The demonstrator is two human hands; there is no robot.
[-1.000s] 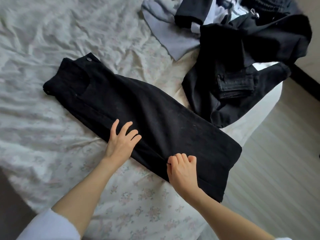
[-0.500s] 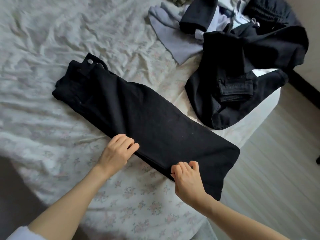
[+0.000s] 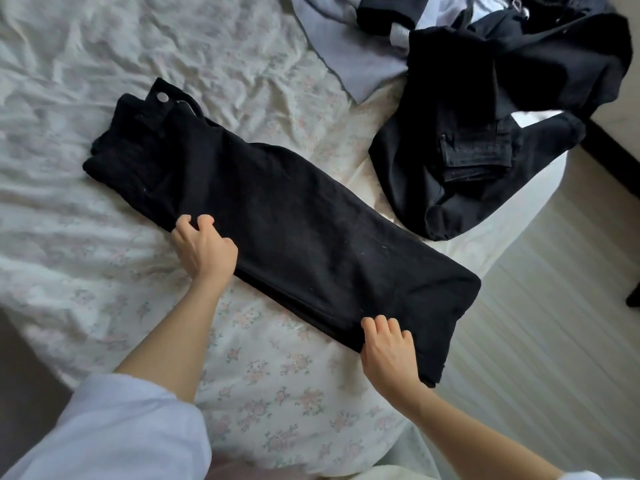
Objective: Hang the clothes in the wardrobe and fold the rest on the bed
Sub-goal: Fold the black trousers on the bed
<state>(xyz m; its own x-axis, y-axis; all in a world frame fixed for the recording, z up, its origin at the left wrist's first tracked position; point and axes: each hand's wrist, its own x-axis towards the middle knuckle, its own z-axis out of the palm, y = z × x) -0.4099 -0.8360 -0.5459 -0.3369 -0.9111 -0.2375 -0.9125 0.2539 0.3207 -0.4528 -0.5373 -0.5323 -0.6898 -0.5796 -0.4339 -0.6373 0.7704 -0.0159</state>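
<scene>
Floral sheets cover the bed (image 3: pixel 263 403), and nearest me both hands pinch the near edge of the black trousers (image 3: pixel 277 220) lying across it: left hand (image 3: pixel 204 251) mid-leg, right hand (image 3: pixel 388 344) near the hem. Soft, fairly heavy cloth, best lifted by its edges. Beyond lies a dark clothes pile (image 3: pixel 485 98); no readable labels

Left hand (image 3: pixel 204 249) and right hand (image 3: pixel 389 349) both reach forward, arms extended, fingers curled, pinching black cloth.
</scene>
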